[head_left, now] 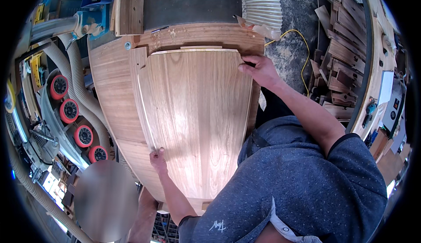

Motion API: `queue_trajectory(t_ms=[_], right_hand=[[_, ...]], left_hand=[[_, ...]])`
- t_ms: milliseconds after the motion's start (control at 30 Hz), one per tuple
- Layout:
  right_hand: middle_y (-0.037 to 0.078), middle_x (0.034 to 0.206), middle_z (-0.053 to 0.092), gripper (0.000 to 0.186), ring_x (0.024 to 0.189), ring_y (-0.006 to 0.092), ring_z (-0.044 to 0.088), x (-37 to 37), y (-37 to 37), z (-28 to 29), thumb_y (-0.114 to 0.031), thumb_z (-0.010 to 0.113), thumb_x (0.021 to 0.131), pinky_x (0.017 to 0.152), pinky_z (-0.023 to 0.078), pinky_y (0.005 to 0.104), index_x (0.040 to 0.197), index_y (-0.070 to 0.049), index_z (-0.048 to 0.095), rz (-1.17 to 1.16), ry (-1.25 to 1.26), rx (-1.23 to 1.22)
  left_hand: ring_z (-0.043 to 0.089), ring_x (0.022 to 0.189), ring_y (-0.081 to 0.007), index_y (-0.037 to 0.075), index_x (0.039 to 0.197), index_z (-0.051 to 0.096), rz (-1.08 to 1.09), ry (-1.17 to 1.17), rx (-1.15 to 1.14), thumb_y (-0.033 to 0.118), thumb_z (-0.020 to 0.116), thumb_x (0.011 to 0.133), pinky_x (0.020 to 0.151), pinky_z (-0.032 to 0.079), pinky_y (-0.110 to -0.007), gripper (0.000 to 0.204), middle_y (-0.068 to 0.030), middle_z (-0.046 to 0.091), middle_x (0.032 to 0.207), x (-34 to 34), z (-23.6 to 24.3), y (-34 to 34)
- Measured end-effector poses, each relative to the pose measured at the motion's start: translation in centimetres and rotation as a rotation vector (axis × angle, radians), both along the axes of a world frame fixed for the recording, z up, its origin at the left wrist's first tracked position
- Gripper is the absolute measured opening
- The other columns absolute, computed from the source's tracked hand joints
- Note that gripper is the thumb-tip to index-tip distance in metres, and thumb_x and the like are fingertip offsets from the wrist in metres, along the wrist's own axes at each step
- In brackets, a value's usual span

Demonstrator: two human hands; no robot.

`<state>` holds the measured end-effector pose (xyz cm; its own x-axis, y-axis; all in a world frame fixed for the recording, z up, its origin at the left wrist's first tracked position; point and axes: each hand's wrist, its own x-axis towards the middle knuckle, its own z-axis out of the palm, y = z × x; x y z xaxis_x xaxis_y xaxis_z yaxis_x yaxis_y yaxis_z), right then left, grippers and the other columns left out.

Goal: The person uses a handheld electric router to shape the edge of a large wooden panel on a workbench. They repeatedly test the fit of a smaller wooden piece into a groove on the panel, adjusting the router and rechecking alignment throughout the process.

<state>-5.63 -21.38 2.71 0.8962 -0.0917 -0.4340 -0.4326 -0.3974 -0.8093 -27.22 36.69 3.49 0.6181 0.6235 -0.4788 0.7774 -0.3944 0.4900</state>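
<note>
A large, smooth wooden panel (199, 107) lies flat in front of me, with clipped corners at its far end. My left hand (158, 160) is closed on the panel's left edge toward the near end, its thumb on top. At the far right corner, my right hand (259, 71) pinches the panel's edge between thumb and fingers. The undersides of both grips are hidden. Beneath the panel is a wooden board (115, 85) that shows on the left. A thin wooden strip (142, 107) runs along the panel's left side, and another crosspiece (193, 37) lies past its far end.
A ribbed hose (263, 1) and a dark machine bed (193, 1) are beyond the panel. Wood offcuts (344, 54) are stacked at right, near a yellow cord (305, 45). Red wheels (69, 110) and hoses (79, 76) stand at left. A blurred round patch covers the lower left.
</note>
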Motion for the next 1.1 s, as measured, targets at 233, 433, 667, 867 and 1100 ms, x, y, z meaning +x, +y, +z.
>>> queue_trajectory(t_ms=[233, 433, 667, 867, 1100], right_hand=[[0.018, 0.114, 0.073, 0.042, 0.109, 0.0326, 0.069, 0.1, 0.1, 0.3, -0.03, 0.08, 0.084, 0.096, 0.053, 0.0388, 0.115, -0.002, 0.075, -0.017, 0.012, -0.004], [0.017, 0.116, 0.073, 0.043, 0.11, 0.0301, 0.068, 0.2, 0.3, 0.8, -0.03, 0.08, 0.085, 0.097, 0.053, 0.0374, 0.117, -0.003, 0.075, -0.027, 0.079, -0.024], [0.017, 0.113, 0.073, 0.043, 0.104, 0.0284, 0.071, 0.1, 0.5, 0.8, -0.031, 0.08, 0.085, 0.094, 0.054, 0.0352, 0.117, -0.003, 0.075, -0.075, 0.086, 0.011], [0.017, 0.107, 0.073, 0.04, 0.098, 0.0294, 0.071, 0.2, 0.3, 1.1, -0.033, 0.079, 0.085, 0.089, 0.055, 0.0373, 0.111, -0.003, 0.075, -0.025, 0.079, -0.054], [0.014, 0.104, 0.075, 0.035, 0.092, 0.0213, 0.072, 0.2, -0.2, 1.7, -0.024, 0.079, 0.09, 0.082, 0.056, 0.0348, 0.113, 0.001, 0.074, 0.056, 0.037, -0.113]], left_hand=[[0.049, 0.078, -0.0129, 0.005, 0.093, 0.061, -0.004, -0.003, -0.024, 0.048, 0.094, 0.073, 0.072, 0.045, -0.03, 0.058, 0.0018, 0.054, 0.083, 0.3, 0.3, -0.4], [0.05, 0.079, -0.0128, 0.005, 0.092, 0.06, -0.02, -0.022, -0.043, 0.048, 0.094, 0.073, 0.074, 0.046, -0.03, 0.058, 0.0011, 0.055, 0.085, -0.1, 0.0, 0.1], [0.05, 0.079, -0.0138, 0.004, 0.093, 0.061, -0.019, -0.004, -0.014, 0.048, 0.094, 0.073, 0.073, 0.046, -0.031, 0.059, 0.0002, 0.056, 0.085, -0.1, 0.1, 0.1], [0.052, 0.08, -0.0155, 0.003, 0.093, 0.062, -0.025, 0.023, 0.024, 0.047, 0.094, 0.073, 0.076, 0.048, -0.033, 0.058, -0.0016, 0.057, 0.086, 0.6, 0.8, -1.1], [0.058, 0.092, -0.0275, -0.003, 0.097, 0.063, -0.188, 0.078, 0.25, 0.047, 0.092, 0.074, 0.085, 0.05, -0.043, 0.061, -0.0159, 0.06, 0.106, 0.4, 1.0, -1.2]])
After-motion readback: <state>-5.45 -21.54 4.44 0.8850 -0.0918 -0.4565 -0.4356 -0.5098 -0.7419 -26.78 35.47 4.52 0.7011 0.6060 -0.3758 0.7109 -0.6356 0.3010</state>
